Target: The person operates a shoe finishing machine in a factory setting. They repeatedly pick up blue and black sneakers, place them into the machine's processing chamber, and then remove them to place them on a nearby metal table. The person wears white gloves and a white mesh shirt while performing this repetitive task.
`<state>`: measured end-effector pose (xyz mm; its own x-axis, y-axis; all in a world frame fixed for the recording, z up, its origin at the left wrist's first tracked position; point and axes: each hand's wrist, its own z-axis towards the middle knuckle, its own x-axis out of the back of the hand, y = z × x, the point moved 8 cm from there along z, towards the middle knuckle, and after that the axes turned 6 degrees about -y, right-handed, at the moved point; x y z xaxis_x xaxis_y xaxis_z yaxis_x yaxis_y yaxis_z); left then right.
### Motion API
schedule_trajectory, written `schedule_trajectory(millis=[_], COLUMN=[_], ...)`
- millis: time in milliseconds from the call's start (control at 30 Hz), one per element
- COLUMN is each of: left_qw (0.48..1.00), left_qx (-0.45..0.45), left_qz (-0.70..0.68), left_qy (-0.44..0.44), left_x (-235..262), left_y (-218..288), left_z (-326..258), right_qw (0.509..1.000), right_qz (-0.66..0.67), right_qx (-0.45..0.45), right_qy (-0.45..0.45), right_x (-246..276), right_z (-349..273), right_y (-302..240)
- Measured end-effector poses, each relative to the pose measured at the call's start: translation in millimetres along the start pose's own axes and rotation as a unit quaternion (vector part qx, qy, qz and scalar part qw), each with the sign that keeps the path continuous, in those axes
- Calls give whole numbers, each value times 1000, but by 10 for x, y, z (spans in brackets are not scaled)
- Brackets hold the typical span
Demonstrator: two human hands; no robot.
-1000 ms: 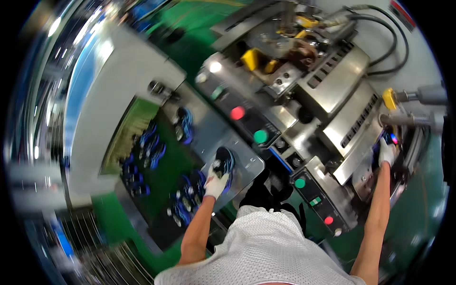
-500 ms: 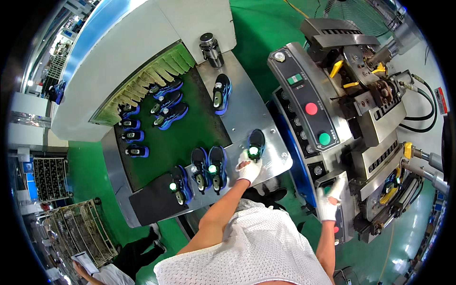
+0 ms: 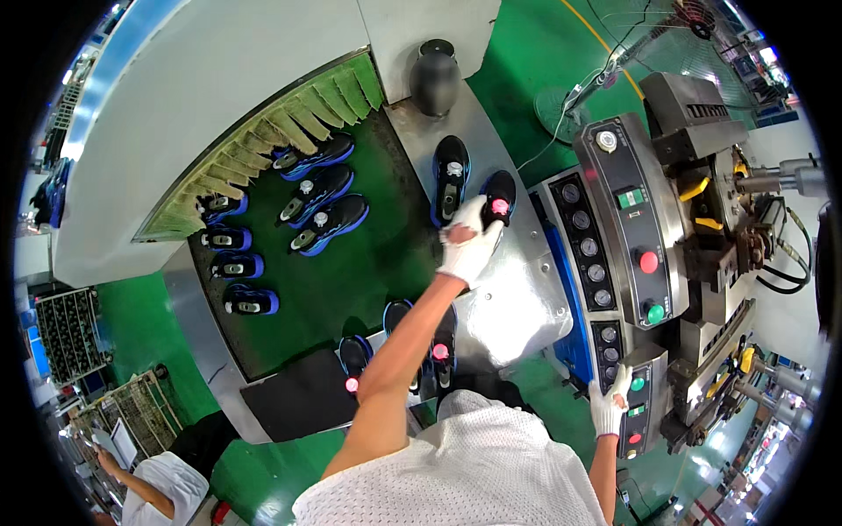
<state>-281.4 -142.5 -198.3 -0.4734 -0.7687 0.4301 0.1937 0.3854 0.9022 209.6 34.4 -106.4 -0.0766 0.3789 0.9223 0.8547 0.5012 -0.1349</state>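
Observation:
My left hand (image 3: pixel 465 250), in a white fingertip-less glove, is shut on the heel end of a black and blue sneaker (image 3: pixel 500 186) above the metal tabletop (image 3: pixel 526 294). Left of it a matching sneaker (image 3: pixel 450 180) stands on the metal, its toe pointing away. My right hand (image 3: pixel 606 410), gloved the same way, rests with fingers stretched out on the lower control panel, next to a green button (image 3: pixel 637 384). Whether it touches the button I cannot tell. Several more sneakers (image 3: pixel 354 351) stand at the near table edge, partly hidden by my left forearm.
Several sneakers (image 3: pixel 333 219) sit on a green conveyor belt (image 3: pixel 298 289) before a fringed machine opening (image 3: pixel 263 145). A dark flask (image 3: pixel 435 83) stands at the back. Right is a press machine (image 3: pixel 645 223) with gauges and buttons. Another person (image 3: pixel 167 482) is at lower left.
My left hand has carried the sneaker farther away along the table, beside the standing one. My right hand stays at the panel. Lights on the sneakers went from green to red. The view shifted.

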Motion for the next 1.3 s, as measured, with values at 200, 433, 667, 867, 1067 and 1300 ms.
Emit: schedule_trajectory(millis=[200, 433, 667, 867, 1067, 1300], left_qw=[911, 857, 945, 958, 925, 984], left_qx=[-39, 46, 160, 30, -107, -116], left_qz=[381, 510, 284, -285, -78, 86], left_qy=[154, -54, -2, -22, -356, -103], left_x=[2282, 2425, 2178, 1318, -155, -426], left_y=[-498, -1911, -592, 575, 1978, 1327], left_z=[47, -94, -760, -1505, -1514, -1168], right_qw=[991, 983, 952, 671, 334, 387], right_qz=[31, 49, 254, 631, 817, 887], right_qx=[-95, -31, -25, 32, -1, 29], right_qy=[-91, -175, -167, -387, -470, -250], right_x=[-297, -774, -601, -423, -13, 645], right_z=[-432, -79, -27, -15, -147, 50], right_y=[100, -320, -851, -1896, -1995, -545])
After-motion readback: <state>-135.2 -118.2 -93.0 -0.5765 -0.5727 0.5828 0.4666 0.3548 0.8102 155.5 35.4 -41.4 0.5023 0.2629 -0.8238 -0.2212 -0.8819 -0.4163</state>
